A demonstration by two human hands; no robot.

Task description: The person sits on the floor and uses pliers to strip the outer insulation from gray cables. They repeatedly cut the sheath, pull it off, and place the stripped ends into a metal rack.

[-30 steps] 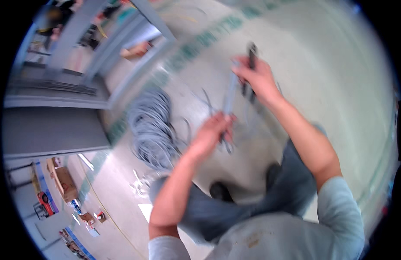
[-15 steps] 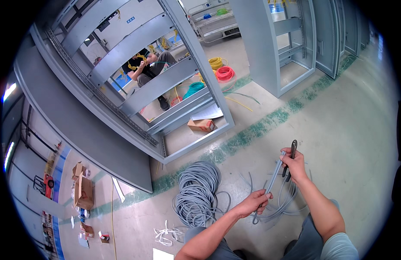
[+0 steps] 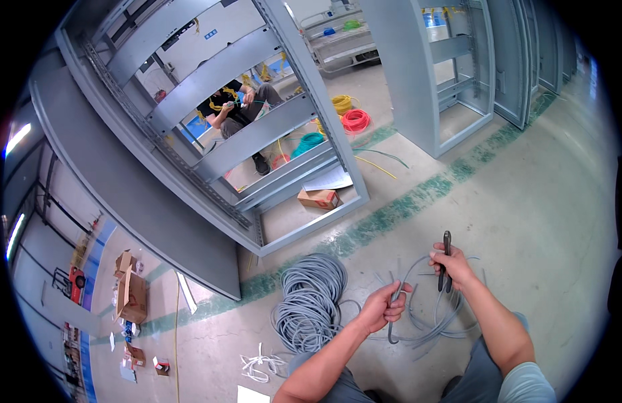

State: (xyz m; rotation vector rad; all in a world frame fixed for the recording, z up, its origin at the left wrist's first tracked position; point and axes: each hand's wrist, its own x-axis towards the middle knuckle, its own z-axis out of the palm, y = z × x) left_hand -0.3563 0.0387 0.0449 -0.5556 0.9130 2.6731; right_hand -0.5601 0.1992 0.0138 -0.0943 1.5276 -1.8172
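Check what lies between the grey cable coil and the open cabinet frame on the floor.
Head view: only bare floor with a worn green painted strip separates the grey cable coil from the cabinet frame.

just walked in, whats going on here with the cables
A person grips a length of grey cable in the left hand and dark cutters in the right hand. Cut grey pieces lie on the floor below, beside a grey cable coil. Another person sits behind the open grey cabinet frame.
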